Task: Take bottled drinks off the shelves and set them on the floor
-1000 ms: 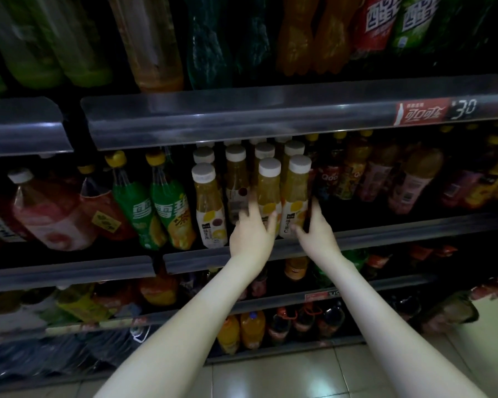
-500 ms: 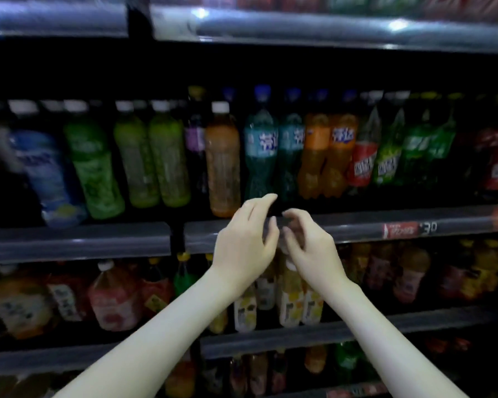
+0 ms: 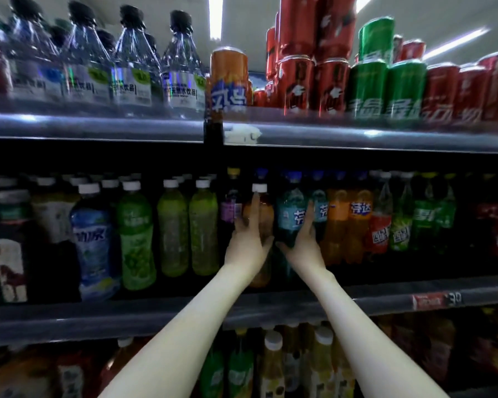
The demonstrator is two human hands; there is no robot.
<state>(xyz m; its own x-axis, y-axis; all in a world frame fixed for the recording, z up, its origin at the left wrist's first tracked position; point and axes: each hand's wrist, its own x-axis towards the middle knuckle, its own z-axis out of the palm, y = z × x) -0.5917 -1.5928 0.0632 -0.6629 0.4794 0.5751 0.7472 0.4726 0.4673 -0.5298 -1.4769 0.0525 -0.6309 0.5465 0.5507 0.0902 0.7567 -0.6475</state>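
Dim store shelving filled the view, with long glossy rails of grey metal and clear plastic running across it, and pale strip lights [image 3: 215,15] on the ceiling above. On the upper shelf [image 3: 357,136] stood ribbed, see-through water bottles [image 3: 181,79] with dark caps, then a smooth orange can [image 3: 229,81], stacked red cans [image 3: 296,81] and green cans [image 3: 385,87], all plain cylinders with a metallic sheen.

Along the middle shelf [image 3: 98,317] the drinks were tall plastic bottles: slim green bottles [image 3: 173,231] with white screw caps on the left, and waisted orange bottles [image 3: 339,225] with blue caps on the right. A red price tag [image 3: 427,301] was stuck to this shelf's rail.

Between those groups both bare arms reached up. The left hand [image 3: 246,248] gripped the amber bottle [image 3: 266,214], a white-capped, round-shouldered one that stood upright in the row; its fingers [image 3: 255,208] lay up the front and left side while the thumb pressed the right side. Just beside it, the right hand [image 3: 305,245] held the blue bottle [image 3: 291,214], a curvy translucent one with a glossy label, with its fingers [image 3: 310,214] stretched up the right flank and the thumb tucked beneath the left. Whether either bottle had left the shelf could not be told. The two hands nearly touched at the thumbs.

Below, on the lowest shelf in view, yellow juice bottles [image 3: 272,366] with white caps showed blurred between the forearms.
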